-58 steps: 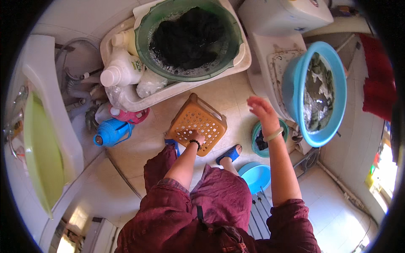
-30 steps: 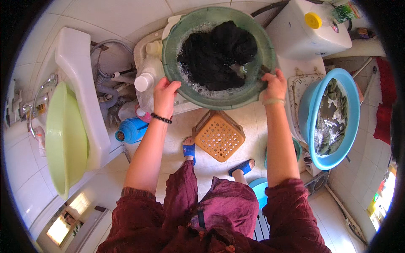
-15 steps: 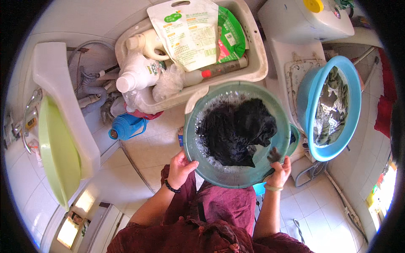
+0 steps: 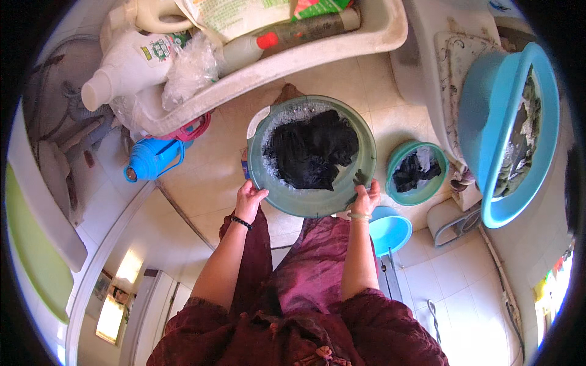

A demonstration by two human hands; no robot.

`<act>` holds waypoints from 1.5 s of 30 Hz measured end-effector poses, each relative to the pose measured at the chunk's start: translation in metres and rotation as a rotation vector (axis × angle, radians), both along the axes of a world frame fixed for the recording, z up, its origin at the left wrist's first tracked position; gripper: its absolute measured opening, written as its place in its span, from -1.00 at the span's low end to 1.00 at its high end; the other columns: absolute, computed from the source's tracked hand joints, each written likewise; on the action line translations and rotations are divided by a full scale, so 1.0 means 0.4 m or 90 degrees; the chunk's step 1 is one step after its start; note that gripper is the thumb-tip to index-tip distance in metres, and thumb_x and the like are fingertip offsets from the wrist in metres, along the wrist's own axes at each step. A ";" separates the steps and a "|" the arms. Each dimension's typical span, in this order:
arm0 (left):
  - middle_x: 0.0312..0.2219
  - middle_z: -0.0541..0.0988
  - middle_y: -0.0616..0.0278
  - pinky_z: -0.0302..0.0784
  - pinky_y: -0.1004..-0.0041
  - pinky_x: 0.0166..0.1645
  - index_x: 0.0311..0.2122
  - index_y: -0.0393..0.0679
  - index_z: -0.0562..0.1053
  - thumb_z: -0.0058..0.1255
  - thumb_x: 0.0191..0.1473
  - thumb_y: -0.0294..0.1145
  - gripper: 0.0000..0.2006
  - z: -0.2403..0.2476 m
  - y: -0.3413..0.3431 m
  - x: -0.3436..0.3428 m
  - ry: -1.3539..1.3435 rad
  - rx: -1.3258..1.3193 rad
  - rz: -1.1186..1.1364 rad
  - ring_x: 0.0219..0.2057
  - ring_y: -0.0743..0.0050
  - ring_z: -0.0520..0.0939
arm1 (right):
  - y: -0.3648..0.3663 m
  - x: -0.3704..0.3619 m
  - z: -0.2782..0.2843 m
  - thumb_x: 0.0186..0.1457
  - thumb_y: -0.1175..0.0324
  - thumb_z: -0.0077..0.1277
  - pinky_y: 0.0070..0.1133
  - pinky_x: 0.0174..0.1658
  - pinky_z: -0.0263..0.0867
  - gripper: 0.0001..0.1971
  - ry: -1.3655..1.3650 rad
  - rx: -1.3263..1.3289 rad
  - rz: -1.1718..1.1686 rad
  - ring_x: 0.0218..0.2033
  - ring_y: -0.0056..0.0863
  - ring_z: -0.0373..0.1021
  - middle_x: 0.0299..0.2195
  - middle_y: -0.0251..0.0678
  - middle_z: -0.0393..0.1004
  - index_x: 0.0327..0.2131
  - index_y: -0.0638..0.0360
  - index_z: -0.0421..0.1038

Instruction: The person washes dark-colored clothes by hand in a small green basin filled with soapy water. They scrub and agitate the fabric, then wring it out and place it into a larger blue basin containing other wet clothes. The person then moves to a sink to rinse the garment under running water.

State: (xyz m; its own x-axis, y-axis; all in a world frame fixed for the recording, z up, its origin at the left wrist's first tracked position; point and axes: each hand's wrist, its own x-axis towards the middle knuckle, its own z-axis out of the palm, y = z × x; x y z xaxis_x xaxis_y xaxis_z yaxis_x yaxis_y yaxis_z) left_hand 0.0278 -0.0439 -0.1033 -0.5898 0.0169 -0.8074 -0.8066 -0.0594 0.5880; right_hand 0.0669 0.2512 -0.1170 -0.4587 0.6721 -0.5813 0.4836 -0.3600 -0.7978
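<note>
A round green basin (image 4: 256,177) hangs in front of my legs, held at its near rim. In it, black wet cloth (image 4: 311,149) lies in sudsy water. My left hand (image 4: 249,201) grips the rim at the near left, thumb on top. At the near right, my right hand (image 4: 366,200) holds the same rim, its fingers partly hidden underneath. A dark patch of cloth (image 4: 361,178) shows inside beside the right thumb. To the right stands a smaller green basin (image 4: 397,194) with dark and grey clothes (image 4: 418,169) in it.
Far ahead a white tub (image 4: 305,58) holds a white bottle (image 4: 131,70), bags and other bottles. A blue jug (image 4: 152,160) is on the left. A large light-blue basin (image 4: 488,122) with wet clothes stands at right, above a small blue basin (image 4: 390,230).
The green basin now looks smaller and lower, still held in both hands. The smaller green basin, mostly hidden before, shows fully, and the small blue basin shows more. The whole view has shifted.
</note>
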 end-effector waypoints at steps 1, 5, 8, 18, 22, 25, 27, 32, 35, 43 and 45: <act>-0.48 0.47 0.40 0.36 0.65 -0.34 -0.34 -0.19 0.37 0.01 -0.17 -0.61 -0.80 -0.015 -0.004 0.007 0.002 -0.001 0.004 -0.45 0.68 0.45 | -0.006 0.014 -0.029 -0.34 0.71 -0.13 -0.70 -0.26 0.20 -0.65 0.021 -0.049 -0.037 -0.37 -0.59 0.27 -0.36 -0.36 0.36 -0.34 0.22 0.30; -0.50 0.48 0.36 0.41 0.59 -0.37 -0.33 -0.20 0.37 0.03 -0.15 -0.57 -0.80 -0.024 -0.017 0.004 -0.054 -0.078 -0.070 -0.46 0.65 0.46 | 0.011 0.097 -0.109 -0.35 0.70 -0.10 -0.56 0.00 0.07 -0.50 -0.109 0.085 0.143 -0.05 -0.46 0.13 -0.04 -0.17 0.17 -0.17 0.26 0.24; -0.36 0.47 0.21 0.43 0.53 -0.33 -0.20 -0.23 0.35 0.02 -0.13 -0.53 -0.70 0.015 0.004 -0.003 0.106 -0.447 -0.259 -0.40 0.50 0.50 | -0.042 -0.002 0.042 -0.29 0.64 -0.04 -0.47 0.07 0.02 -0.43 -0.082 0.438 0.283 0.08 -0.33 0.05 0.05 -0.10 0.09 -0.06 0.26 0.17; -0.01 0.29 -0.08 0.08 0.40 0.12 0.02 -0.36 0.19 0.02 -0.12 0.07 -0.26 -0.152 0.196 -0.284 0.063 -0.093 -0.144 0.06 0.21 0.24 | -0.100 -0.273 -0.009 -0.11 -0.05 -0.03 -0.29 -0.29 0.29 -0.25 -0.201 -0.282 0.132 -0.01 -0.30 0.17 0.03 -0.28 0.16 0.14 -0.06 -0.06; -0.06 0.37 0.18 0.11 0.53 0.07 -0.05 -0.33 0.32 0.03 -0.11 -0.01 -0.39 -0.166 0.234 -0.316 -0.060 0.022 0.016 -0.07 0.40 0.37 | -0.089 -0.224 -0.106 -0.35 0.44 0.07 -0.60 -0.20 0.22 -0.40 -0.010 -0.269 0.150 -0.24 -0.46 0.27 -0.25 -0.35 0.36 -0.06 0.02 0.26; -0.12 0.44 0.23 0.16 0.53 0.03 -0.13 -0.32 0.39 0.02 -0.09 -0.05 -0.47 -0.113 0.219 -0.308 -0.018 0.103 0.077 -0.10 0.50 0.39 | -0.091 -0.156 -0.037 -0.52 0.60 0.05 -0.59 0.00 0.07 -0.48 0.059 -0.139 0.283 -0.10 -0.38 0.22 -0.17 -0.26 0.31 -0.26 0.09 0.33; -0.33 0.53 0.20 0.27 0.49 -0.14 -0.33 -0.18 0.47 0.03 -0.09 -0.06 -0.63 -0.086 0.187 -0.299 0.011 0.001 -0.102 -0.26 0.54 0.46 | -0.075 -0.087 -0.049 -0.63 0.64 0.03 -0.49 0.15 -0.10 -0.44 0.145 0.008 0.441 0.12 -0.24 0.03 -0.02 -0.15 0.21 -0.31 0.08 0.34; 0.04 0.21 0.12 0.10 -0.02 0.01 -0.02 0.12 0.31 0.19 -0.37 0.03 -0.32 0.000 0.214 -0.185 0.491 -0.465 -0.495 0.01 -0.09 0.21 | -0.169 -0.103 0.009 -0.21 0.34 0.01 -0.38 0.22 -0.41 -0.38 0.092 0.049 0.297 0.22 -0.16 -0.29 0.19 -0.10 -0.19 0.05 0.03 0.15; 0.16 -0.02 0.23 -0.14 -0.29 0.04 0.08 0.40 0.18 0.16 -0.35 0.03 -0.25 -0.047 0.236 -0.141 0.435 -0.521 -0.664 0.11 -0.24 -0.03 | -0.231 -0.117 -0.074 -0.14 0.11 0.04 -0.18 0.18 -0.32 -0.26 -0.077 0.344 0.401 0.19 0.03 -0.31 0.19 -0.02 -0.26 0.13 -0.01 -0.01; -0.02 0.24 0.02 0.11 -0.02 0.01 0.03 0.13 0.23 -0.04 -0.28 0.26 -0.27 -0.225 0.222 -0.168 0.112 -0.334 -0.842 0.02 -0.08 0.19 | -0.214 -0.124 -0.205 -0.12 0.10 0.00 -0.22 0.10 -0.07 -0.45 -0.223 0.331 0.450 0.02 0.10 0.08 -0.04 0.09 0.21 -0.05 0.17 0.26; 0.01 0.24 -0.01 0.10 0.05 0.06 0.04 0.06 0.21 -0.07 -0.25 0.27 -0.26 -0.276 0.207 -0.165 0.177 -0.306 -0.814 0.03 -0.06 0.21 | -0.207 -0.127 -0.244 -0.10 0.08 -0.03 -0.23 0.10 -0.07 -0.49 -0.218 0.259 0.466 0.02 0.07 0.10 -0.06 0.04 0.26 -0.08 0.17 0.29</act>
State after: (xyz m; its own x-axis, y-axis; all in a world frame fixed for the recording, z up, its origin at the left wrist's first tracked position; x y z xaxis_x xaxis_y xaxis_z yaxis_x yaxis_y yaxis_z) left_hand -0.0382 0.0388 -0.2138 -0.5162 0.4175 -0.7478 -0.0023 0.8724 0.4887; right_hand 0.0161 0.1684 -0.2146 -0.6981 0.4643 -0.5451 0.7149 0.4094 -0.5668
